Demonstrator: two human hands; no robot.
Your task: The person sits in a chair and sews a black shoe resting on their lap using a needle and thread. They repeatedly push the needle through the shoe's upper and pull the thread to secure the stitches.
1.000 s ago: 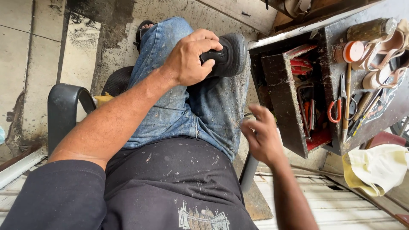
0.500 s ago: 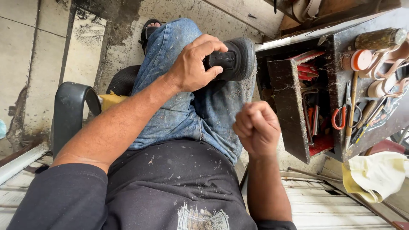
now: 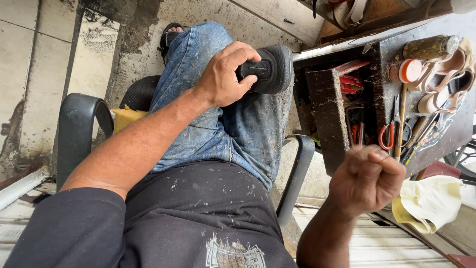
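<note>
Head view is showing a dark counter [image 3: 446, 134] crowding the right side, tools lying up to its near edge, with open floor showing on the left. On the jeans-clad lap, the left hand [image 3: 224, 74] is gripping a black shoe [image 3: 265, 69], its sole facing right. The right hand [image 3: 368, 179] is hanging apart, fist pinched shut around a thin thread.

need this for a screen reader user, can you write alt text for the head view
Seen from above, a seated person's left hand presses a black shoe against their raised knee in blue jeans, while the right hand is lifted in a fist, apparently pinching something thin. To the right, a dark workbench holds red-handled scissors, tools and beige sandals.
</note>
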